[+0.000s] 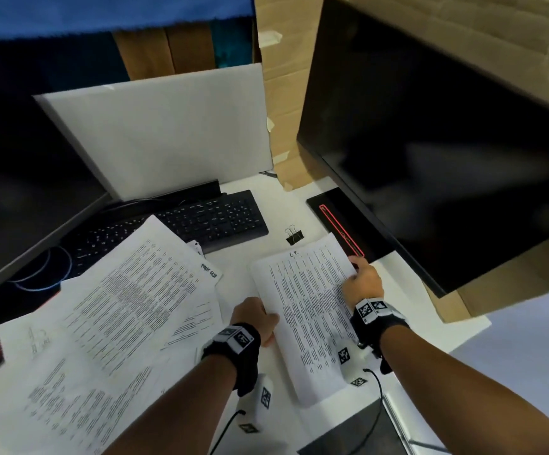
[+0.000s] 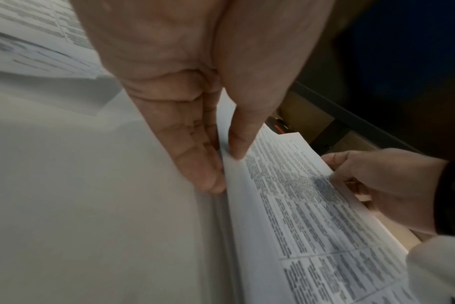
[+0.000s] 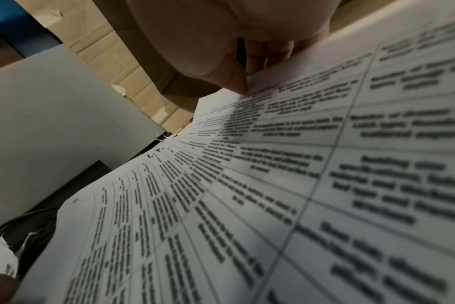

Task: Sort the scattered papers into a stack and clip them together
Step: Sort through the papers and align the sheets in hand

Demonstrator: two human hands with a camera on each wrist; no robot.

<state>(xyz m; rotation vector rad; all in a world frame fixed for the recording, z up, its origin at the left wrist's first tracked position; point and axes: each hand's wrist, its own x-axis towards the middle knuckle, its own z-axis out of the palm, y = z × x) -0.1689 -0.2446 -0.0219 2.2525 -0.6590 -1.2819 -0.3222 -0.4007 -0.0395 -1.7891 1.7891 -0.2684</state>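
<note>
A stack of printed papers is held between both hands over the white desk, slightly bowed. My left hand grips its left edge; in the left wrist view the thumb and fingers pinch that edge of the stack. My right hand grips the right edge, and its thumb presses on the top sheet. A black binder clip lies on the desk just beyond the stack, apart from both hands. More printed sheets lie scattered and overlapping to the left.
A black keyboard sits behind the scattered sheets, partly covered by them. Dark monitors stand at the left and right, with a white panel between them. Cardboard stands behind. A dark object lies at the near edge.
</note>
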